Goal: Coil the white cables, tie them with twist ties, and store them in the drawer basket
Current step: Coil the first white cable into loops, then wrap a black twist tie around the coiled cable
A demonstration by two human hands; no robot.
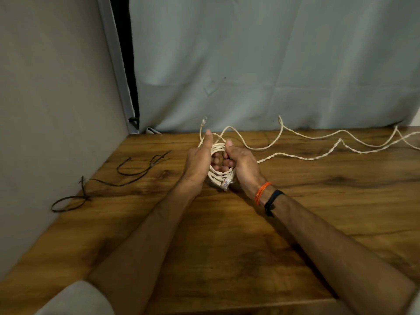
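A white cable coil hangs between my two hands above the wooden table. My left hand holds the coil's left side, thumb raised. Curled round the right side of the coil is my right hand. A clear plug sticks out at the bottom of the coil, and another plug end stands up behind my left thumb. The uncoiled white cable trails away to the right along the back edge. A twisted white cable lies beside it.
Several dark twist ties lie on the left part of the table, one looped tie near the grey side wall. A pale curtain hangs behind the table. No drawer or basket shows.
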